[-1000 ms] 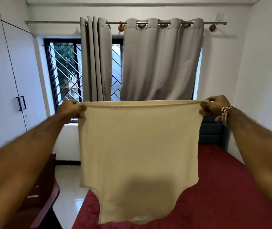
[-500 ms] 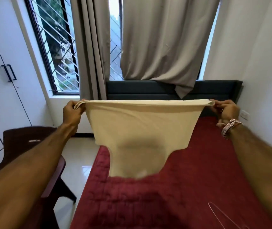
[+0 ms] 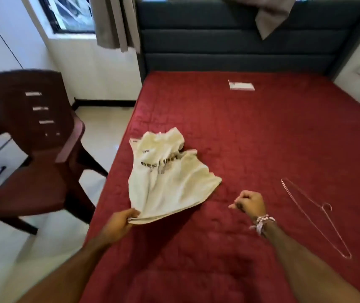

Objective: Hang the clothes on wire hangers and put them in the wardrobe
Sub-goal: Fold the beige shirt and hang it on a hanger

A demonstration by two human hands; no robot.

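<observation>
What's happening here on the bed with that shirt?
A person is getting a cream shirt ready to hang. Their left hand grips one edge of it, while the rest lies crumpled on the red bed. The right hand is curled over the bed and holds nothing. A wire hanger lies on the bed to its right, untouched, so the shirt is not yet on a hanger.

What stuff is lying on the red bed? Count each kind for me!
cream shirt: 1
wire hanger: 1
white packet: 1
Total: 3
</observation>
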